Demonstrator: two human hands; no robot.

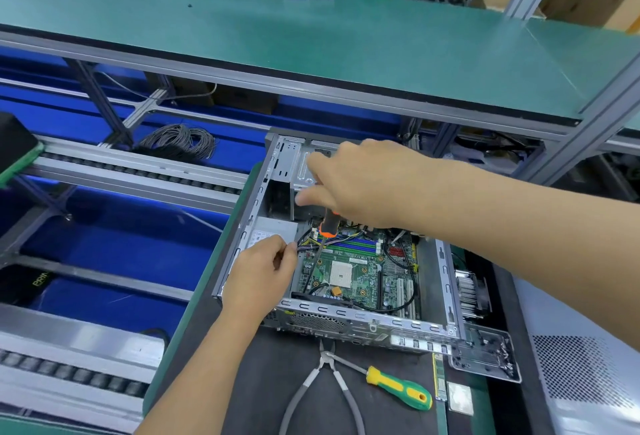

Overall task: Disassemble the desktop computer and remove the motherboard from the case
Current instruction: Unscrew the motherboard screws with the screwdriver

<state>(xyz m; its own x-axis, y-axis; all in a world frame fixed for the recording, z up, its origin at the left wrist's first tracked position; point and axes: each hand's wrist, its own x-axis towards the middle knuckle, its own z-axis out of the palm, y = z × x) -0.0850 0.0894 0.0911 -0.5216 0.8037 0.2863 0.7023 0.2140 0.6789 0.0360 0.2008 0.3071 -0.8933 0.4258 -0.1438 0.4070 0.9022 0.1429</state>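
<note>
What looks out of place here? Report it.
Nothing looks damaged or spilled. Loose parts lie outside the open grey metal computer case: a finned metal heatsink to its right, and a green memory stick near the yellow-green-handled screwdriver.

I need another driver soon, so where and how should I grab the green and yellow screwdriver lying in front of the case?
Grip the green and yellow screwdriver by its fat handle, coming from above. It lies flat on the mat, and its thin shaft crosses the pliers.

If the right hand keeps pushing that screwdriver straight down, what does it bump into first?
Probably the green motherboard. The right hand points its screwdriver down at the board's left edge, though depth is unclear.
</note>
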